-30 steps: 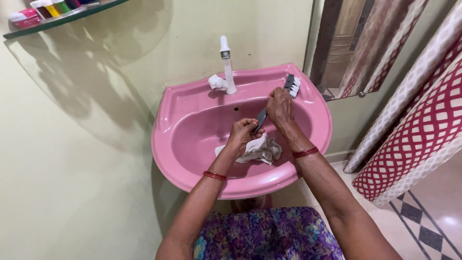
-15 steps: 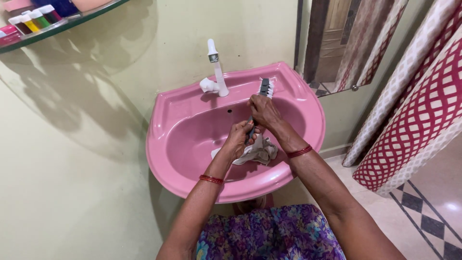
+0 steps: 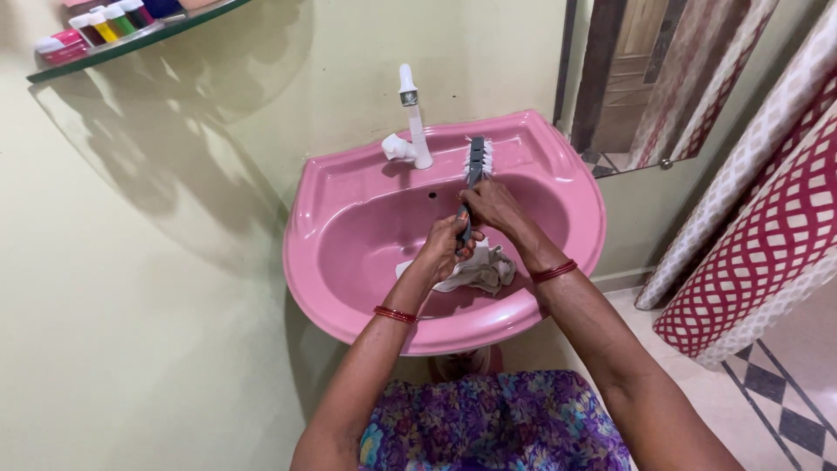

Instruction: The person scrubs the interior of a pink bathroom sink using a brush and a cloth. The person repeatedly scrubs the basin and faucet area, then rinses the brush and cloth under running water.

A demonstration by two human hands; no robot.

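A grey brush with white bristles [image 3: 476, 158] points up over the back ledge of a pink wall basin [image 3: 349, 262]. My right hand [image 3: 494, 207] grips the brush handle near its middle. My left hand [image 3: 446, 246] is closed around the lower end of the same handle. A crumpled white cloth [image 3: 481, 271] lies in the bowl just under both hands. A white tap [image 3: 410, 122] stands at the back of the basin, left of the brush head.
A glass shelf [image 3: 131, 39] with several small coloured containers hangs at the upper left. A mirror [image 3: 663, 78] is on the wall to the right of the basin. Red-and-white patterned curtains [image 3: 767, 218] hang at the right over a tiled floor.
The brush head has swung from the right part of the back ledge toward its middle, now standing more upright. Both hands kept their hold on the handle.
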